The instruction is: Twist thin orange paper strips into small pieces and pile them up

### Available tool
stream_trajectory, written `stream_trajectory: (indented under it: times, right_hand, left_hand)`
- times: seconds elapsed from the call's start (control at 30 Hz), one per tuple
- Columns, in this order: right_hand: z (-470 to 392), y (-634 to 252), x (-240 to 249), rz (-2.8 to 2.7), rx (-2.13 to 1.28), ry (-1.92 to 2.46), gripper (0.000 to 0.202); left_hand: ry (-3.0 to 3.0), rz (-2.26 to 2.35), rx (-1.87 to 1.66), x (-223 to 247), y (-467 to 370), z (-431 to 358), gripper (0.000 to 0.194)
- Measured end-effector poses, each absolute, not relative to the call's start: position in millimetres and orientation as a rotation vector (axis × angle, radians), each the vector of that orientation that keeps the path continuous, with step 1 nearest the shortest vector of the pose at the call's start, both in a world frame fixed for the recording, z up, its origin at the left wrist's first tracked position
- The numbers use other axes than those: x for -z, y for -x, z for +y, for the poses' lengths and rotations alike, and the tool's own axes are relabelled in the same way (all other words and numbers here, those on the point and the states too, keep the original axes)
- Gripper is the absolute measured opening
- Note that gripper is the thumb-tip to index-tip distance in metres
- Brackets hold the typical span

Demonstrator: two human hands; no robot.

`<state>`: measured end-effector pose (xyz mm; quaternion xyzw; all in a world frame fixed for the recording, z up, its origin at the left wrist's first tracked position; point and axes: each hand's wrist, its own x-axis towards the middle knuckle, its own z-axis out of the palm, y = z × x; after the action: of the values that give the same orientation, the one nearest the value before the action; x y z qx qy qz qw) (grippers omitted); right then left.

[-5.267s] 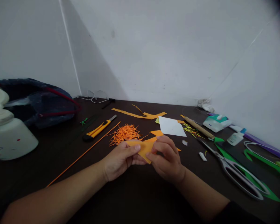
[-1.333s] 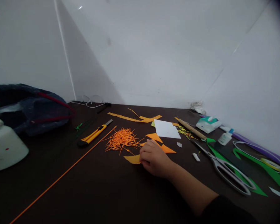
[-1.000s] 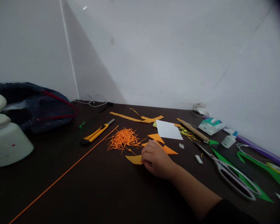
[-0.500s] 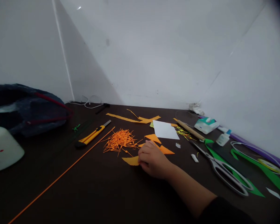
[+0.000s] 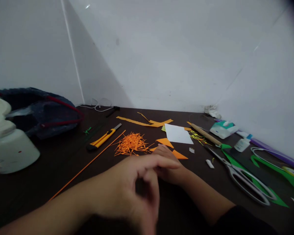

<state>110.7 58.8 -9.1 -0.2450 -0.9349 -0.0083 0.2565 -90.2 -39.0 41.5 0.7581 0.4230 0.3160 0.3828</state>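
My left hand (image 5: 134, 182) is in front of my right hand, its fingers bent and the thumb apart from them. Nothing shows in the gap between them. My right hand (image 5: 169, 164) rests low over the dark table with its fingers curled. The left hand covers its fingertips, and what they hold is hidden. Just beyond lie orange paper pieces (image 5: 180, 155). A pile of thin orange strips (image 5: 132, 143) is behind my left hand. A long orange stick (image 5: 88, 164) runs diagonally past my left forearm.
A yellow utility knife (image 5: 105, 138) lies left of the pile. White paper (image 5: 178, 133) is behind my right hand. Scissors (image 5: 242, 176), a glue bottle (image 5: 242, 143) and green strips (image 5: 281, 178) lie to the right. A white jar (image 5: 14, 150) and a dark bag (image 5: 51, 112) stand left.
My left hand has come in from the lower left and reached my right hand. The yellow-orange paper at my right fingertips is now hidden. The whole view has shifted slightly.
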Motion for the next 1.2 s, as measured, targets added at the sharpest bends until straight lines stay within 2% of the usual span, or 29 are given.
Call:
stream_trajectory:
  times: [0.1, 0.23, 0.43, 0.5, 0.63, 0.73, 0.87, 1.0, 1.2]
  right_hand:
    - [57.8, -113.0, 8.5, -2.534, 0.029, 0.683, 0.004]
    - [56.6, -118.8, 7.4, -2.517, 0.043, 0.680, 0.010]
    - [50.6, -124.9, 7.9, -2.583, 0.080, 0.680, 0.010]
    - [47.0, -124.3, 6.4, -2.625, 0.046, 0.683, 0.011]
    - [51.3, -139.2, 0.1, -2.614, -0.130, 0.641, 0.031]
    - [71.6, -181.1, -2.4, -2.399, -0.080, 0.967, 0.018]
    - [101.3, -249.6, 3.6, -2.199, 0.120, 1.717, 0.020]
    - [109.3, -270.2, 13.2, -2.229, 0.136, 1.814, 0.023]
    - [109.5, -248.4, 17.4, -2.223, 0.204, 1.879, 0.012]
  left_hand:
    - [-1.860, 1.131, -0.793, -46.3, 68.0, -6.1, 0.011]
    - [-1.837, 1.364, -0.821, -25.3, 63.7, 12.1, 0.021]
    - [-2.178, 1.535, -0.759, -14.8, 71.1, 17.9, 0.040]
    - [-2.299, 1.501, -0.737, -14.5, 70.5, 20.1, 0.034]
    - [-2.380, 1.384, -0.676, -11.7, 69.9, 23.6, 0.017]
    - [-2.363, 1.392, -0.653, -9.9, 70.0, 24.1, 0.017]
    - [-2.321, 1.415, -0.644, -9.4, 66.9, 21.4, 0.019]
    - [-2.346, 1.416, -0.633, -6.5, 64.3, 20.0, 0.027]
    - [-2.383, 1.395, -0.687, -3.7, 66.6, 21.5, 0.031]
